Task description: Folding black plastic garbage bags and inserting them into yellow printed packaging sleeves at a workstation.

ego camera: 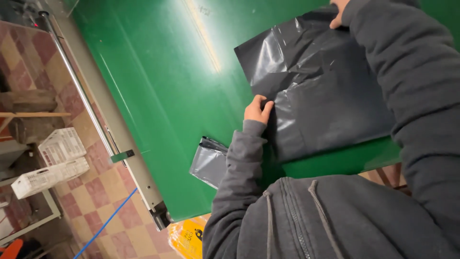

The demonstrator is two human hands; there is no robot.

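Observation:
A dark grey plastic bag (326,96) lies flat and creased on the green table (163,86). My left hand (258,109) grips the bag's near left edge, fingers curled over the fold. My right hand (339,14) touches the bag's far edge at the top of the view. Only a bit of it shows past my grey sleeve and the frame edge, so its grip is unclear. A second grey bag (208,163), folded and crumpled, lies by my left elbow near the table's edge.
A metal rail (91,112) runs along the table's left side. On the tiled floor stand two white plastic crates (60,146) and a blue line (108,221). A yellow bag (188,237) sits below the table's corner.

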